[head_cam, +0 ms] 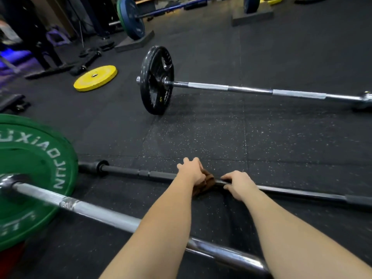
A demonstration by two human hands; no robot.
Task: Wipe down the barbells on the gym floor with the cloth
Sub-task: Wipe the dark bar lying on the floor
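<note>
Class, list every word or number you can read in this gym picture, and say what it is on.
"XiAO": white, on the green plate; remaining letters unclear.
"5": yellow, on the black plate.
Blue plate lettering: too blurred.

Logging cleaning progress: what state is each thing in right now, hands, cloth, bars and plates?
left hand: holds the cloth
cloth: bunched on the black barbell
right hand: grips black barbell beside cloth
black barbell: on floor, no plate in view
silver barbell: carries green plate
far barbell: carries black plate
yellow plate: flat on floor, off any bar
</note>
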